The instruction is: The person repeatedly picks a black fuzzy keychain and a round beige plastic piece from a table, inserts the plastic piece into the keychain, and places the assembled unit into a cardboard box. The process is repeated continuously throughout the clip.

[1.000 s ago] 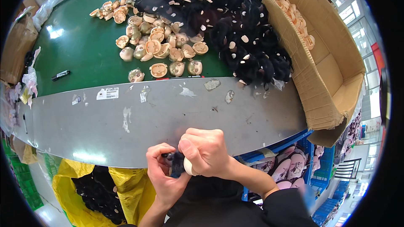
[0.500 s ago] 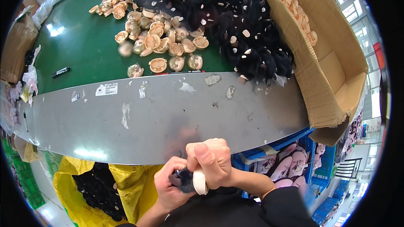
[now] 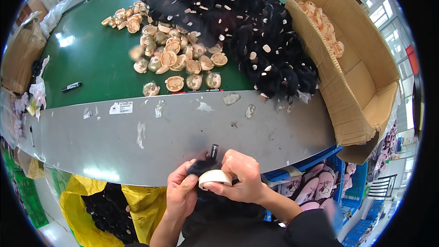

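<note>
In front of the table's near edge I hold a small black plush piece [image 3: 200, 167] with a cream plastic shell [image 3: 215, 177] at its near side. My left hand [image 3: 181, 192] pinches the fur between thumb and fingers. My right hand [image 3: 245, 177] grips the shell, its thumb along the lower rim and its fingers over the far side. A black tag [image 3: 214, 150] sticks up from the plush. Whether the shell is fully seated in the fur cannot be seen.
Cream doll-face shells [image 3: 174, 83] lie on the green mat, beside a large heap of black plush pieces [image 3: 270, 41]. At right stands a cardboard box [image 3: 361, 77] with cream parts. Below are a yellow bag [image 3: 141, 206] of black plush and blue crates [image 3: 340, 174]. A marker [image 3: 71, 87] lies left.
My hands were clenched tightly together around the piece. Now they are a little apart, the shell has turned from upright to lying crosswise, and the black tag stands out clearly.
</note>
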`<state>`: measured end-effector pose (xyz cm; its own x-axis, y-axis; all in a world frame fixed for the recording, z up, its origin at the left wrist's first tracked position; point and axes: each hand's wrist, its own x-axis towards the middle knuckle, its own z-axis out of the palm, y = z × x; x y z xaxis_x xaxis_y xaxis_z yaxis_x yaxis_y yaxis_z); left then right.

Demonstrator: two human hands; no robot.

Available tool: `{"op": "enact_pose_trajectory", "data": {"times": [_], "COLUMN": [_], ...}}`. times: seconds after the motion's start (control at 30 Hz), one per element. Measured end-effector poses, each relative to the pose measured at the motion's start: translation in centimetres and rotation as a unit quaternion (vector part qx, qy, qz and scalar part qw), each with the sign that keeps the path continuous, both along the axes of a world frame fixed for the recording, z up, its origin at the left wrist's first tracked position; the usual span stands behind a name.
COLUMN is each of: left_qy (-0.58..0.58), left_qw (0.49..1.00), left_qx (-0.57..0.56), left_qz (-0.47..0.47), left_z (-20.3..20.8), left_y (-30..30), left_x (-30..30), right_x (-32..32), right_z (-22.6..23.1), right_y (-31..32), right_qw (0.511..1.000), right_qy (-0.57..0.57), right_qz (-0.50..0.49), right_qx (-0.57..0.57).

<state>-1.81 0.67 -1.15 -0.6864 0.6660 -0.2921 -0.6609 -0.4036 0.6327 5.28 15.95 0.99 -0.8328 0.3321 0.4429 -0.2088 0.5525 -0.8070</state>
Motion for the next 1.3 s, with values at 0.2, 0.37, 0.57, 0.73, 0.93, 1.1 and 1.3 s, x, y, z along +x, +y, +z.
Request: {"op": "enact_pose_trajectory", "data": {"times": [0.2, 0.37, 0.57, 0.73, 0.93, 1.1, 1.3], "left_qy": [0.478, 0.571, 0.556, 0.566, 0.621, 0.586, 0.570], "left_qw": [0.865, 0.790, 0.794, 0.790, 0.748, 0.754, 0.689], "left_qx": [-0.146, -0.210, -0.242, -0.232, -0.233, -0.291, -0.422], "left_qz": [0.041, 0.069, 0.046, 0.040, 0.015, 0.051, 0.149], "left_z": [-0.8, -1.3, -1.0, -1.7, -0.9, -1.3, -0.7], "left_y": [-0.8, -0.5, 0.3, 0.4, 0.4, -0.2, -9.0], "left_x": [-0.8, -1.5, -0.2, -0.5, -0.7, -0.9, -3.6], "right_x": [-0.4, -0.9, -2.0, -2.1, -2.8, -3.1, -5.2], "right_z": [-0.6, -1.7, -1.3, -2.1, -3.8, -3.1, -1.7], "right_y": [-0.3, -0.7, -1.4, -1.5, -1.4, -1.7, 1.7], "right_qw": [0.980, 0.987, 0.992, 0.994, 0.981, 0.985, 0.989], "right_qy": [0.092, 0.065, 0.046, 0.018, -0.045, -0.044, -0.091], "right_qz": [-0.081, -0.104, -0.060, -0.072, -0.171, -0.161, -0.076], "right_qx": [0.157, 0.101, -0.103, -0.084, -0.076, -0.042, 0.087]}}
